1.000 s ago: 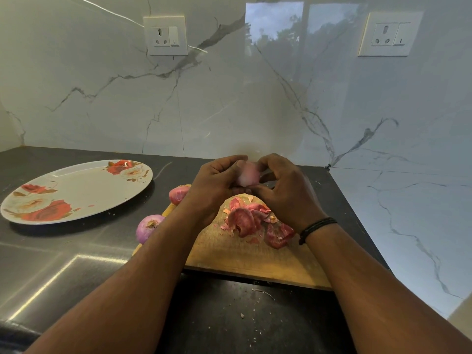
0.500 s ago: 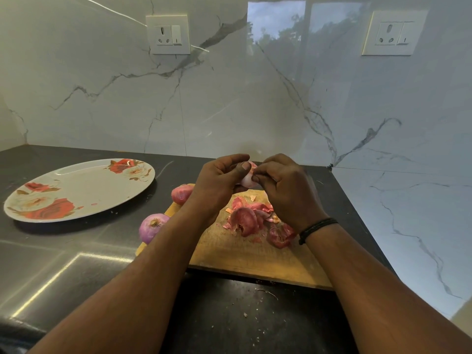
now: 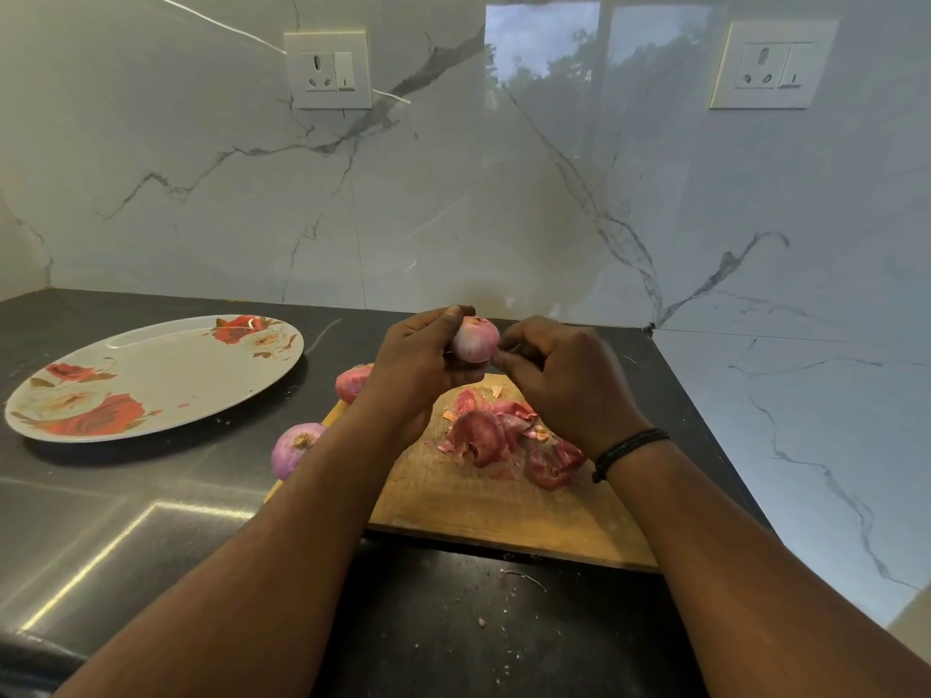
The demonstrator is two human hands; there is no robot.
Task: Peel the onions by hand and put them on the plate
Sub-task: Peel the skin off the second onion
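My left hand (image 3: 413, 365) grips a pale pink, mostly peeled onion (image 3: 474, 339) above the far end of the wooden cutting board (image 3: 483, 506). My right hand (image 3: 564, 380) pinches at the onion's right side with its fingertips. A heap of red onion skins (image 3: 509, 435) lies on the board under the hands. Two unpeeled onions rest at the board's left edge, one purple (image 3: 294, 448) near me and one pink (image 3: 352, 382) farther back, partly hidden by my left wrist. The white floral plate (image 3: 151, 375) sits to the left with no onions on it.
The dark counter (image 3: 101, 521) meets a marble wall behind and on the right, close to the board's right edge. Skin crumbs are scattered on the counter in front of the board. Two wall sockets (image 3: 327, 70) sit high on the back wall.
The onion has turned in my left hand and shows more of its bare surface. My right fingers have shifted from covering it to pinching its right side.
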